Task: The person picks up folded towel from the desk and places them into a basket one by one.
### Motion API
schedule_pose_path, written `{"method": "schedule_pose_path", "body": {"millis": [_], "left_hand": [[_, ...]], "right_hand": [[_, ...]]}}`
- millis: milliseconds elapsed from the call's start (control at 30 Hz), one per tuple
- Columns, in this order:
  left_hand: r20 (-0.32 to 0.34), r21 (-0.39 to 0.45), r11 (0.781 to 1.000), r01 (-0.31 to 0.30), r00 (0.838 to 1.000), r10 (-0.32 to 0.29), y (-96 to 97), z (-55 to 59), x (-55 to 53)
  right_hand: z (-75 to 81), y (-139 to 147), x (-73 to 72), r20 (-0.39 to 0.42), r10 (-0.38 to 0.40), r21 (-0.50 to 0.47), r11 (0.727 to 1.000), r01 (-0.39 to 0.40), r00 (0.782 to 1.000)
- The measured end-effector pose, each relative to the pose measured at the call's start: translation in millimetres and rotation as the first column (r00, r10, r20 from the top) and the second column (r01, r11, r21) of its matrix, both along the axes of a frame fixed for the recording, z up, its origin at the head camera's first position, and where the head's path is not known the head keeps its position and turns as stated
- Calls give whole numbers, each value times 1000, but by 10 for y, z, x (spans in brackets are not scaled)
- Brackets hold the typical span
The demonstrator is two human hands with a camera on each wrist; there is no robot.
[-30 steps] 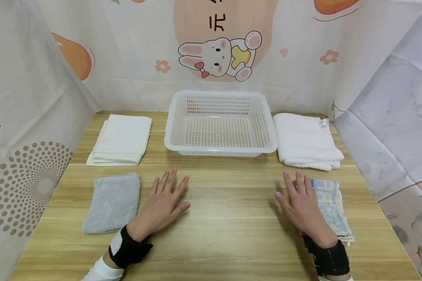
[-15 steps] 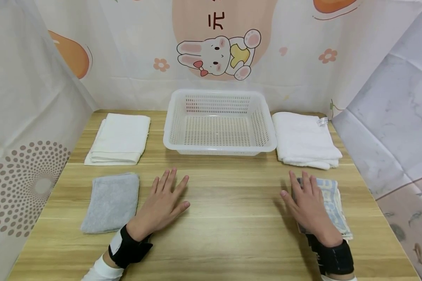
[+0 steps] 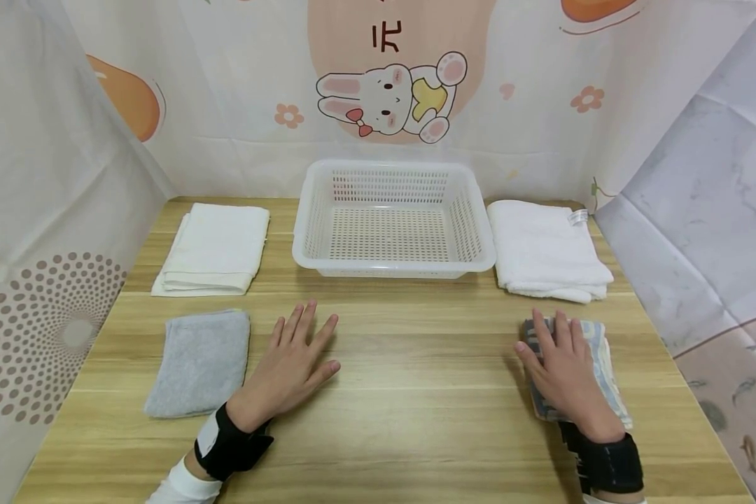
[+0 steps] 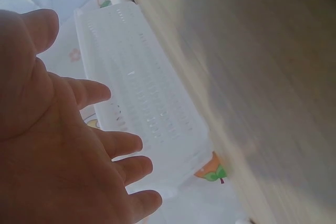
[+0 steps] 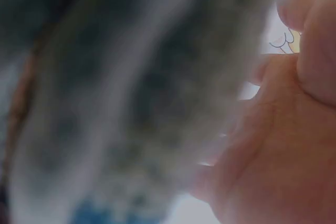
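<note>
My right hand [image 3: 563,371] lies over a folded blue and cream patterned towel [image 3: 607,374], its fingers straight and spread. The hand hides much of that towel in the head view. Up close in the right wrist view, the blurred towel [image 5: 142,98] fills most of the picture, with the palm [image 5: 278,140] beside it. My left hand [image 3: 290,371], fingers spread and holding nothing, is over the table just right of a folded grey towel [image 3: 200,364]. In the left wrist view the left palm [image 4: 63,145] faces the camera, with a white basket [image 4: 142,87] beyond the fingers.
At the back middle of the wooden table [image 3: 390,434] stands the white perforated plastic basket. A folded cream towel [image 3: 217,245] lies to its left and a folded white towel [image 3: 548,248] to its right. Printed curtains [image 3: 239,84] enclose the back and sides.
My right hand has moved to the right, from the towel's left edge to over the patterned towel. The left hand has stayed in place.
</note>
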State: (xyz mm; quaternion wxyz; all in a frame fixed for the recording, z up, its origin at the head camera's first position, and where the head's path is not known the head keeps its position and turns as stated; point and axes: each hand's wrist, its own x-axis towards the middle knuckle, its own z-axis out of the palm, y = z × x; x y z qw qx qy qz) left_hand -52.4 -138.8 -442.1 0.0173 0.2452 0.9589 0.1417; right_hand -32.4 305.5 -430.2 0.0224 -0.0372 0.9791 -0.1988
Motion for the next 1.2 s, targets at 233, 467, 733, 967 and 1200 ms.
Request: {"method": "schedule_pose_path", "body": {"millis": [233,467,733,967,1200], "left_hand": [[8,5,1000,1,1000,-1,-8,4,9],[0,3,1000,-4,1000,4,-18,-4,6],[14,13,1000,-9,1000,9,-25,0,0],[1,9,1000,-4,1000,4,-23,13,-8],[-3,2,1000,2,1000,-2,-29,3,-4]], "right_hand": [[-29,60,7,-10,-12,-3,1000,12,1000],[-36,116,9,5,-26,-33,999,26,1000],[-43,177,22,33,-41,-38,998,43,999],[-48,234,32,44,-66,-18,998,67,997],[-68,292,47,62,-83,-12,996,84,995]]}}
